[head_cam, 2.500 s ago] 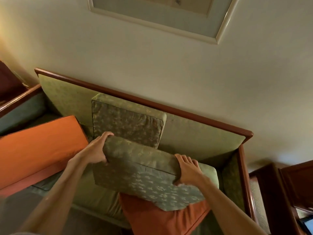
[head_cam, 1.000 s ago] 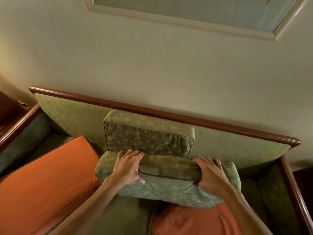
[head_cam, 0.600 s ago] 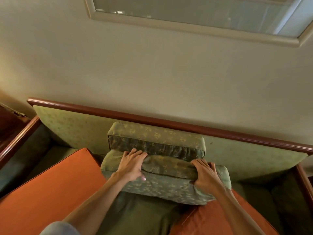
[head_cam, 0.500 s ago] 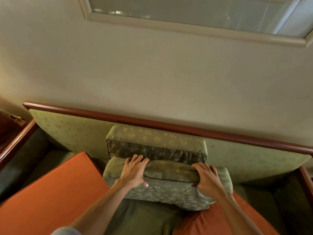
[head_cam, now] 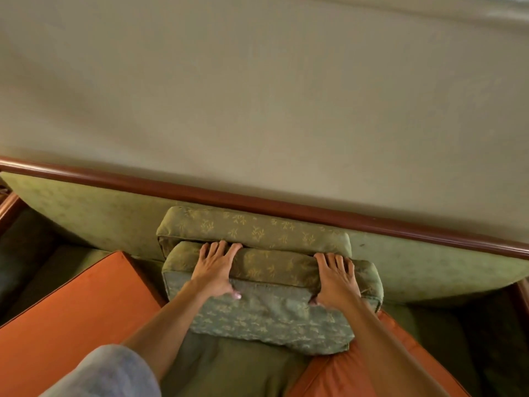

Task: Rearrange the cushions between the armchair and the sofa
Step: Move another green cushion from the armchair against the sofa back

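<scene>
A green patterned cushion (head_cam: 272,316) stands upright on the sofa seat (head_cam: 229,368), pressed against a second, matching green cushion (head_cam: 257,227) that leans on the sofa backrest (head_cam: 100,213). My left hand (head_cam: 216,270) grips the front cushion's top edge near its left end, fingers over the top and thumb on the front face. My right hand (head_cam: 336,279) grips the same edge near the right end. An orange cushion (head_cam: 65,330) lies on the seat to the left; another orange cushion (head_cam: 337,376) lies at the lower right, under the green one's corner.
The sofa's dark wooden top rail (head_cam: 257,204) runs along a beige wall (head_cam: 257,96). A wooden armrest (head_cam: 8,204) shows at the far left, another armrest (head_cam: 522,293) at the far right. A grey sleeve (head_cam: 108,373) is at the bottom.
Both hands pushed the front green cushion back and upright against the rear cushion. The view has moved closer and tilted down, so the picture frame left the picture.
</scene>
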